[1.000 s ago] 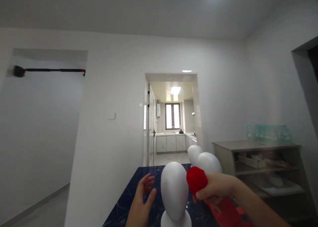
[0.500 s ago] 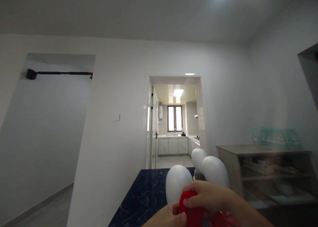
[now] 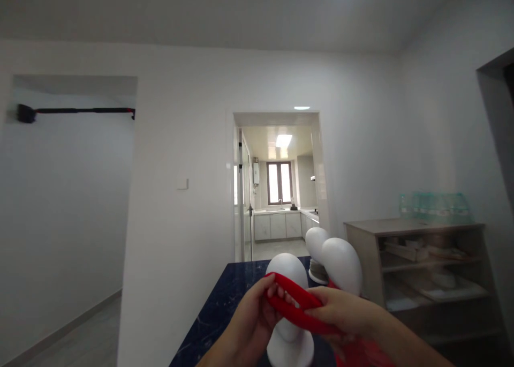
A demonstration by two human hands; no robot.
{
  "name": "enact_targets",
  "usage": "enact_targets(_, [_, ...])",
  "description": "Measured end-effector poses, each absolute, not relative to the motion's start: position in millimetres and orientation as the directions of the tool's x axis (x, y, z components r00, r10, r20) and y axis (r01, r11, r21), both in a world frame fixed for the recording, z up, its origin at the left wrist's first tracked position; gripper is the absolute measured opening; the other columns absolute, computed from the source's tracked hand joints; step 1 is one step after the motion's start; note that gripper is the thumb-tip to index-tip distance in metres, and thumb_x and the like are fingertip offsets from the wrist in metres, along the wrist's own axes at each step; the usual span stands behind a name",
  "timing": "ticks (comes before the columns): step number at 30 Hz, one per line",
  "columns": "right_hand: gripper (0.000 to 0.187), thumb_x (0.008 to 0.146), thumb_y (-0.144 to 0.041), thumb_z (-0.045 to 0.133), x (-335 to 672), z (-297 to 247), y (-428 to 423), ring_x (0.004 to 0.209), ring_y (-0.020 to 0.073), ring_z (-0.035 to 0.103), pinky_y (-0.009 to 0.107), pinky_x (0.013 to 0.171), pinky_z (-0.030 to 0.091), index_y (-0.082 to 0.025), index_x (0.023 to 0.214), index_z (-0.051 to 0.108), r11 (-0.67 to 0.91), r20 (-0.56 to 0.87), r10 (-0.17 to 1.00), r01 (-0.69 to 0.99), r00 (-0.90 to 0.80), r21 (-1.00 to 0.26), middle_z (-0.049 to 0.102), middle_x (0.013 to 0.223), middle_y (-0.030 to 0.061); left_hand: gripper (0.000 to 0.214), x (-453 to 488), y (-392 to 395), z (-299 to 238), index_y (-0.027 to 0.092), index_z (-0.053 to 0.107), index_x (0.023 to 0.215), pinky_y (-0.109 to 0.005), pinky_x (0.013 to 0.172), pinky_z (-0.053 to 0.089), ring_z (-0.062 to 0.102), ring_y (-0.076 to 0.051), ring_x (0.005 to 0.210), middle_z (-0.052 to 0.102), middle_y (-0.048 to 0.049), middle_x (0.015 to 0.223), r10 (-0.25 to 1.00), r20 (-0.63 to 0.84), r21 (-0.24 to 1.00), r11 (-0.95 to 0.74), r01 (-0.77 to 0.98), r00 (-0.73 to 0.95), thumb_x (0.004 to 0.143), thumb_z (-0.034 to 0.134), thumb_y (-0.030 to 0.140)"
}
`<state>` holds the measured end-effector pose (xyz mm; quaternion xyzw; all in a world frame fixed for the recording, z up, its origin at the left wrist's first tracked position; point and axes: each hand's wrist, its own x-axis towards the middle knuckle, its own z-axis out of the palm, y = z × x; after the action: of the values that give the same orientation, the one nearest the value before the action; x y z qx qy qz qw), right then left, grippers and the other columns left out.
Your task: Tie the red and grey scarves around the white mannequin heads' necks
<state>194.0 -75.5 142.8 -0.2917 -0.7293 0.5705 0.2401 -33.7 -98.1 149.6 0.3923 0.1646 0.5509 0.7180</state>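
Observation:
My left hand and my right hand are both closed on a red fabric band, one at each end. They stretch it into an open loop; whether it is a headband or the edge of a hat cannot be made out. Directly behind the loop a white mannequin head stands upright on its round base, partly covered by the band and fingers. Two more white mannequin heads, a far one and a nearer one, stand to the right. More red material lies below my right forearm.
The heads stand on a dark blue marbled table. To the right is a shelf unit with plastic bottles on top and trays inside. Beyond the table, a doorway opens onto a kitchen. A black bar spans the left recess.
The red band was bunched between both hands and is now spread into a loop. My hands have moved apart and up, in front of the nearest head. The view has tilted down slightly.

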Motion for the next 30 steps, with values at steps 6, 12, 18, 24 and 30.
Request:
enact_targets(6, [0.038,0.092,-0.056,0.066,223,140,-48,0.034,0.0033,0.031,0.017,0.036,0.033,-0.018,0.098,0.065,0.134,0.044,0.712,0.074,-0.701,-0.988,0.042,0.046,-0.0125,0.029,-38,-66,175,0.017,0.055,0.076,-0.018,0.045,0.036,0.026,-0.002,0.036,0.025,0.014,0.048,0.836,0.285,0.699,0.153,-0.698,0.469,0.099,0.063,0.032])
enact_targets(12, [0.038,0.092,-0.054,0.068,273,156,-8,0.031,0.0017,0.018,0.017,0.038,0.037,-0.017,0.085,0.061,0.108,0.168,0.632,-0.129,-0.756,-0.986,0.032,0.042,-0.0167,0.027,-77,6,227,0.015,0.057,0.08,-0.015,0.04,0.03,0.027,-0.001,0.034,0.022,0.0139,0.047,0.867,0.332,0.731,0.012,-0.682,0.372,0.104,0.052,0.023])
enact_targets(18, [0.035,0.089,-0.049,0.072,292,145,35,0.041,0.0011,0.004,0.016,0.039,0.026,-0.018,0.079,0.058,0.034,0.355,0.742,-0.498,-0.568,-0.867,0.027,0.051,-0.0163,0.022,-109,62,245,0.014,0.059,0.086,-0.012,0.039,0.033,0.033,-0.002,0.036,0.029,0.0127,0.048,0.927,0.291,0.701,-0.039,-0.712,0.237,0.104,0.048,0.015])
enact_targets(24, [0.044,0.086,-0.039,0.075,263,125,65,0.047,0.0044,0.01,0.015,0.038,0.022,-0.024,0.067,0.038,0.223,0.486,0.842,-0.67,-0.234,-0.708,0.023,0.059,-0.0122,0.019,-113,110,227,0.011,0.062,0.096,-0.01,0.039,0.035,0.039,-0.003,0.04,0.04,0.009,0.053,0.952,0.276,0.65,-0.082,-0.756,0.134,0.103,0.044,0.011])
enact_targets(30, [0.016,0.085,-0.025,0.064,245,136,110,0.043,0.0047,0.029,0.016,0.041,0.031,-0.023,0.078,0.05,0.284,0.354,0.933,-0.475,-0.063,-0.833,0.039,0.058,-0.0094,0.017,-124,149,207,0.014,0.062,0.091,-0.017,0.039,0.041,0.042,-0.007,0.041,0.043,0.007,0.055,0.967,0.24,0.635,-0.093,-0.767,0.082,0.1,0.055,0.026])
